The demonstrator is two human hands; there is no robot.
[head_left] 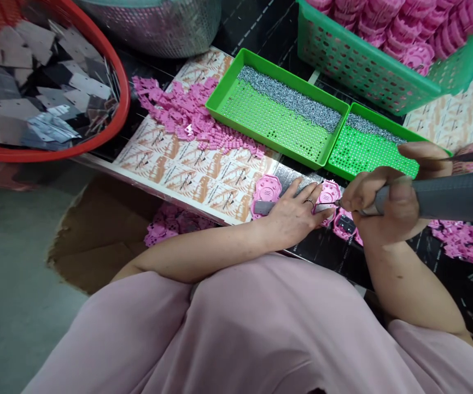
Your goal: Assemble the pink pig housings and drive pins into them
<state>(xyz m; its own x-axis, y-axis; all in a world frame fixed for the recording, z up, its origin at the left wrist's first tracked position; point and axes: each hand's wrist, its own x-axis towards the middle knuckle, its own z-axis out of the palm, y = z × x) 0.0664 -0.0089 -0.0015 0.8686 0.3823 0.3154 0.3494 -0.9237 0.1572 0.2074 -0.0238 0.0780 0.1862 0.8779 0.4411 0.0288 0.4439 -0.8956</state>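
My left hand lies with fingers stretched out over a row of pink plastic parts, pressing on a grey metal strip that crosses them. One pink part shows left of the fingers and another pink part beside the fingertips. My right hand is wrapped round a grey electric screwdriver, held almost level. Its thin bit points left and reaches the strip close to my left fingertips; whether it sits on a screw I cannot tell. Below the bit is a pink part with a dark plate.
Small screws fill the far side of two green trays, a larger tray and a smaller tray. Loose pink pieces lie left of them. A red basket holds metal plates; a green basket holds stacked pink parts.
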